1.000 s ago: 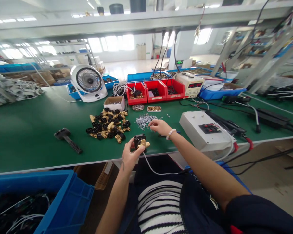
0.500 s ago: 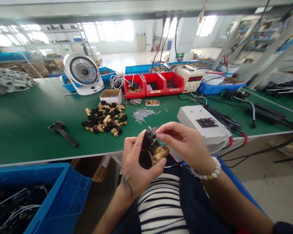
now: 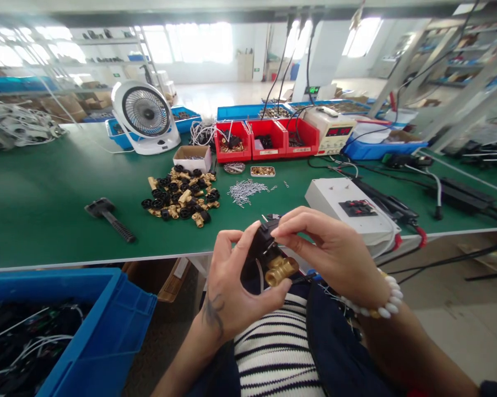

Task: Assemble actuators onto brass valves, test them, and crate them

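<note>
The right hand (image 3: 331,259) is no longer at the heap of silver pins (image 3: 247,192) on the green table (image 3: 58,226) — it's now against the black-and-brass valve (image 3: 280,271), thumb and fingertips pinched on a small pin (image 3: 268,247), partly hidden, while the left hand (image 3: 234,295) grips the valve between widely spread thumb and fingers, near the table's front edge

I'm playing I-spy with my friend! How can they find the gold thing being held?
Go from the green table to its near edge. There the left hand, tattooed near the wrist, holds a black part bearing the brass fitting. Unlike the brass-and-black pieces heaped on the table, this one is held aloft.
</note>
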The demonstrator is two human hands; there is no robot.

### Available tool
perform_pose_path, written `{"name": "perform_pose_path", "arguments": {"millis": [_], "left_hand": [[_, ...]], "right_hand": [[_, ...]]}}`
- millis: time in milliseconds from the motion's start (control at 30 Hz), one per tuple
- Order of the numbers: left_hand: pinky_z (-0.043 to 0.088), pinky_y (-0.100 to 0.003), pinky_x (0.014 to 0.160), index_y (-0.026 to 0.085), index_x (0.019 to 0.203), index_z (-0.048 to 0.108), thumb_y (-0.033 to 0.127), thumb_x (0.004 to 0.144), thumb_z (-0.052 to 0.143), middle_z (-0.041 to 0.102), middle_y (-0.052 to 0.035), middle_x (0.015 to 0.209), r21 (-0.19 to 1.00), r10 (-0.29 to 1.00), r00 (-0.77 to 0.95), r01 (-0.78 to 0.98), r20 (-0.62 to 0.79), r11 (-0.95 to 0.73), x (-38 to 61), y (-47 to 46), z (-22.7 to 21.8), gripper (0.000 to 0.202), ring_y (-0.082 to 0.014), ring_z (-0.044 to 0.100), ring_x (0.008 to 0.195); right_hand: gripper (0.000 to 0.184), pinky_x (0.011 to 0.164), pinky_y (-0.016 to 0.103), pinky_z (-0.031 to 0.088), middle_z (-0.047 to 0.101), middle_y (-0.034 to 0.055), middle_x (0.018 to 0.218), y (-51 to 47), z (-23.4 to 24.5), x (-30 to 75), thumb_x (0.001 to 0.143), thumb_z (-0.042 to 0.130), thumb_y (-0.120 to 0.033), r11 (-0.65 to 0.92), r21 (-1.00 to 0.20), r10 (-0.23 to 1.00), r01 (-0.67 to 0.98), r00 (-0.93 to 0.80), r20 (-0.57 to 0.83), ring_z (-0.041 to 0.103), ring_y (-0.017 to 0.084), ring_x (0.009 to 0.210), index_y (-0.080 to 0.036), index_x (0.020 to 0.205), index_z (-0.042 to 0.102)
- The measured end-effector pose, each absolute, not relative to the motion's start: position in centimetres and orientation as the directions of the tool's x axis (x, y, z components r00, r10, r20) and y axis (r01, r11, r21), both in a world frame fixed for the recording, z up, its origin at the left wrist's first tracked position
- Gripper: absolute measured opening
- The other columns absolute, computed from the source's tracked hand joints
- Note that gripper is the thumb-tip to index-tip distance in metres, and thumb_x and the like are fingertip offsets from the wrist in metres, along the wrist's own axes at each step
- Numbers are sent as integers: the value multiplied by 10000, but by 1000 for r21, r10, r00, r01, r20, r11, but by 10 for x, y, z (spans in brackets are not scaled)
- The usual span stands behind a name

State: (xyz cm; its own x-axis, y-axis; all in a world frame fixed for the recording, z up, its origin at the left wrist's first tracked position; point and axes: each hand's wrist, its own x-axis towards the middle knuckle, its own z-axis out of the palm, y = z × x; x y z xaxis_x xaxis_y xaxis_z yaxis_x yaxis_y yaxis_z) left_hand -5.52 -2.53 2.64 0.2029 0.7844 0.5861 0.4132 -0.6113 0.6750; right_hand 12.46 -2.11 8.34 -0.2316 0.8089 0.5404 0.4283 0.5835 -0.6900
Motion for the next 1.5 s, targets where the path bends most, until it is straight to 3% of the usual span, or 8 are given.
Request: {"name": "perform_pose_path", "arguments": {"millis": [567,633,733,867,1000,1167,1367,1500], "left_hand": [[575,-374,871,232,1385,543,375,713,777,521,-55,1085,816,878,215,325,428,-478,-58,8,-5,726,-227,574,1037],[576,-371,878,238,1381,551,380,704,785,516,-53,1088,846,889,216,284,403,-452,-57,12,-9,730,-227,573,1046],[576,-365,902,237,1374,560,374,694,791,507,-55,1107,887,906,206,210,370,-411,-54,21,-16,731,-230,571,1082],[583,-356,903,238,1381,543,378,720,769,482,-67,1158,913,927,139,178,347,-368,-47,38,-35,712,-240,576,1129],[581,-364,913,218,1390,524,375,742,737,469,-79,1185,932,943,98,151,319,-331,-40,50,-54,700,-250,582,1153],[561,-380,950,182,1402,514,372,738,735,463,-102,1230,935,944,127,151,303,-321,-39,54,-62,725,-268,551,1203],[566,-384,953,220,1407,505,354,749,727,460,-87,1223,932,939,149,146,311,-332,-42,53,-62,707,-259,553,1203],[572,-379,948,240,1408,507,351,762,724,459,-78,1214,933,938,151,141,311,-332,-43,54,-62,690,-254,559,1199]], "right_hand": [[100,812,296,514,663,34,876,8,31,115,918,616,-171,582,-689,807,432,-201,555,628,164,867,-202,838,669],[56,790,287,526,659,38,923,15,27,120,918,631,-233,575,-720,816,389,-222,533,627,159,854,-204,925,679],[376,764,289,554,639,62,1068,34,18,140,936,607,-399,496,-761,865,418,-162,475,633,157,843,-217,1266,588],[483,843,391,546,636,119,1035,58,-8,179,946,548,-443,168,-537,911,827,78,405,629,237,905,-159,1337,547],[405,875,468,515,656,148,918,61,-42,195,910,582,-358,72,-409,943,910,72,325,619,311,915,-126,1236,644],[594,1067,544,389,550,267,1327,55,-53,188,856,690,-388,73,-327,950,942,35,312,476,412,1259,-75,1352,599],[288,865,384,531,695,165,881,60,-35,186,853,708,-353,118,-426,954,897,17,300,646,293,931,-112,996,776],[621,536,231,529,638,58,618,65,1,186,1035,314,-499,167,-634,962,755,17,274,592,139,568,-134,712,699]]}}
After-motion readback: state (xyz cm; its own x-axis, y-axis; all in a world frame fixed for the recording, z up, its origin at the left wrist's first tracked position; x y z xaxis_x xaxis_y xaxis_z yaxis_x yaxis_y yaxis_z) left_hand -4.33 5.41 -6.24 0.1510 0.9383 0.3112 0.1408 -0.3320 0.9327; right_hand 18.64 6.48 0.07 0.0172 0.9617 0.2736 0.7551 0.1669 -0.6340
